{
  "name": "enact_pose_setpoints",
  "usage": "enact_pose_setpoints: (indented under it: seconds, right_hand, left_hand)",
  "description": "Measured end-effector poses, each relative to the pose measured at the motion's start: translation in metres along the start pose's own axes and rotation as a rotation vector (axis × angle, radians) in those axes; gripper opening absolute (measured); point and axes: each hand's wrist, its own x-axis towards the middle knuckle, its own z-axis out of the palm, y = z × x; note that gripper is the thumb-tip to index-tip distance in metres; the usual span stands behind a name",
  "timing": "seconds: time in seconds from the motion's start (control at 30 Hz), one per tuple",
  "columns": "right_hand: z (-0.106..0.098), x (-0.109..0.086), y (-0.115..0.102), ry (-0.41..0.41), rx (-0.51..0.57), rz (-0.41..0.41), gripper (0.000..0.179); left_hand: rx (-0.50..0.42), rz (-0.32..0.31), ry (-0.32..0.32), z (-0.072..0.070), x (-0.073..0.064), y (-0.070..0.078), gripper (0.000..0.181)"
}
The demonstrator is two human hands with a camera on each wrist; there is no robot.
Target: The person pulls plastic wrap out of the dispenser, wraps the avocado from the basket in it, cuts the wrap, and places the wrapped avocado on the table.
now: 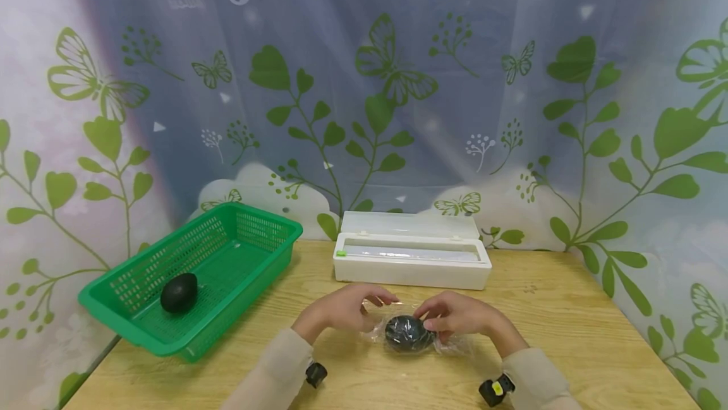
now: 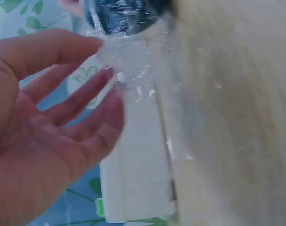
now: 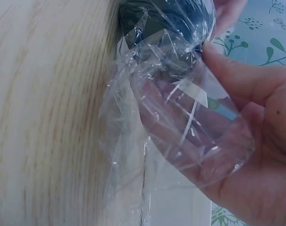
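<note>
A dark, egg-shaped avocado (image 1: pixel 405 333) lies on the table, covered in clear cling film (image 1: pixel 455 345) that sticks out loosely at both ends. At its left my left hand (image 1: pixel 348 309) has thumb and fingers apart; the left wrist view shows the fingertips against or close to the crinkled film (image 2: pixel 133 70). My right hand (image 1: pixel 463 318) is at the avocado's right side. In the right wrist view its thumb pinches the gathered film (image 3: pixel 194 113) beside the avocado (image 3: pixel 166 19), and the other fingers show through the film.
A green plastic basket (image 1: pixel 250 283) stands at the left, with another dark avocado (image 1: pixel 179 293) inside. Behind the hands is a white cling film box (image 1: pixel 412 275), its lid (image 1: pixel 409 225) raised and a green slider (image 1: pixel 341 253) at its left. A patterned curtain (image 1: pixel 341 144) hangs behind the table (image 1: pixel 569 309).
</note>
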Motion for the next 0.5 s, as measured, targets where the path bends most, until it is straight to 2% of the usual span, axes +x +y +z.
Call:
enact_pose_setpoints:
  seconds: [0.1, 0.2, 0.33, 0.43, 0.5]
  right_hand:
    - [0.0, 0.001, 0.0, 0.015, -0.001, -0.003, 0.033]
    - [0.0, 0.001, -0.001, 0.026, -0.002, -0.002, 0.031]
    - [0.0, 0.0, -0.003, 0.04, -0.018, 0.009, 0.03]
    - [0.0, -0.003, -0.008, 0.077, -0.053, 0.006, 0.03]
    - [-0.001, -0.005, -0.012, 0.119, -0.11, -0.029, 0.03]
  left_hand:
    - [0.011, 0.06, 0.065, -0.004, -0.001, 0.007, 0.049]
    - [-0.017, 0.075, 0.048, -0.002, 0.0, 0.014, 0.039]
    - [-0.046, 0.023, 0.006, 0.007, 0.004, 0.015, 0.03]
    - [-0.047, -0.001, 0.017, 0.012, 0.006, 0.013, 0.029]
    - [-0.042, -0.011, 0.035, 0.015, 0.008, 0.011, 0.029]
